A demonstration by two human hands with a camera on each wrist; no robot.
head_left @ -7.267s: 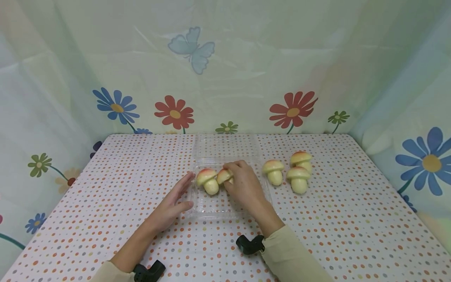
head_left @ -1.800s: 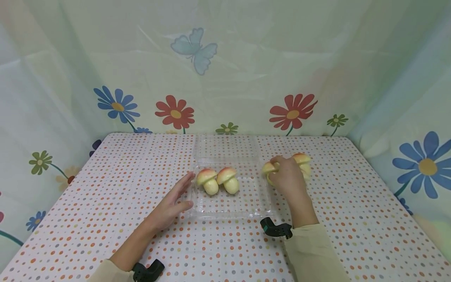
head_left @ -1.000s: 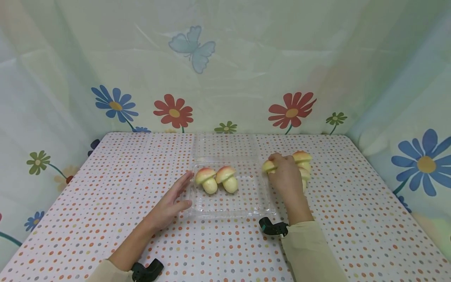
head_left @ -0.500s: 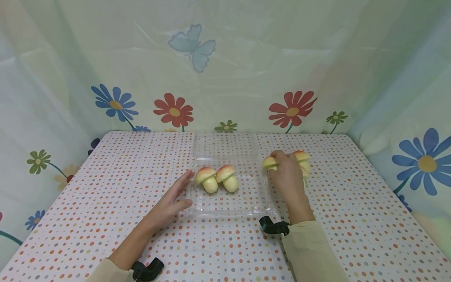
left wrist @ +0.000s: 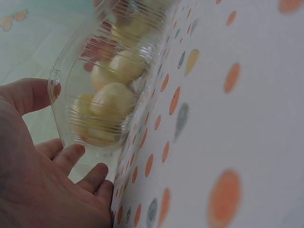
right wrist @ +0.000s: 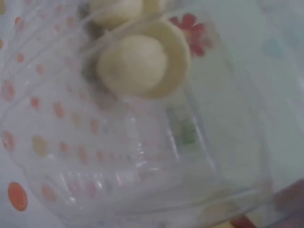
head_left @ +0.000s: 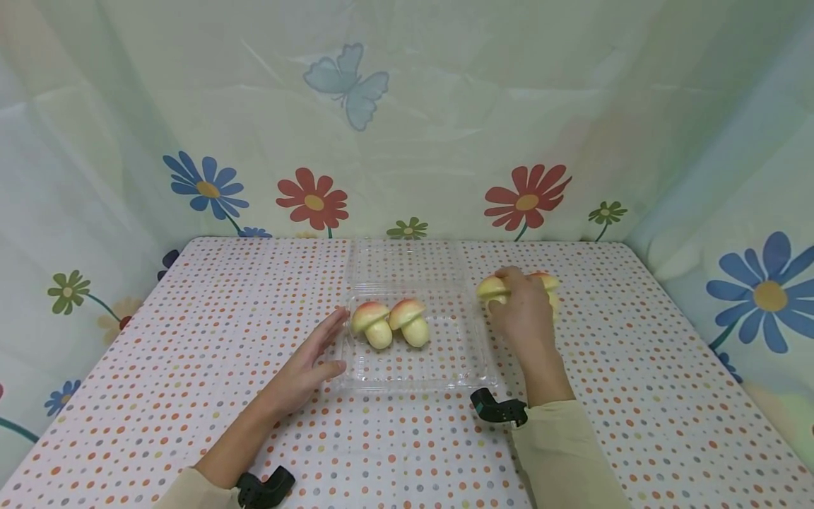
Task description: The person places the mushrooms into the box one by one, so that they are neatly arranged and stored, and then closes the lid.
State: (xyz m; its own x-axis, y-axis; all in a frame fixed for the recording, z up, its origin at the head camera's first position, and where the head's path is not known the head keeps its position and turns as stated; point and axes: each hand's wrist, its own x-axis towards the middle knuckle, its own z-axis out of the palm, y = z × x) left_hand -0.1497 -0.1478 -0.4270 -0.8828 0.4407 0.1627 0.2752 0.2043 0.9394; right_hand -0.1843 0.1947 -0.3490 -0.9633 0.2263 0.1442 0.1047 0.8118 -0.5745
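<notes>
My right hand (head_left: 525,311) pinches a mushroom-shaped bun (head_left: 491,288) with a cream stem and a red-tinged cap, just right of a clear plastic clamshell box (head_left: 445,371). Inside the box, side by side in its left half, lie two similar buns, a left one (head_left: 379,334) and a right one (head_left: 416,332). My left hand (head_left: 304,367) rests against the box's left wall with its fingers extended. From the left wrist, its thumb (left wrist: 35,95) shows at the box rim. The right wrist view shows the box wall up close and little of the right hand.
Behind and right of the right hand, another bun (head_left: 548,281) shows partly; the hand hides more there. The box's lid (head_left: 407,263) lies folded back, away from me. A dotted cloth (head_left: 636,396) covers the table, and a flowered curtain (head_left: 432,141) hangs behind it.
My right hand let go of the second bun in the box, moved right to the loose buns and took hold of one, which has just shifted slightly. My left hand stays at the box.
</notes>
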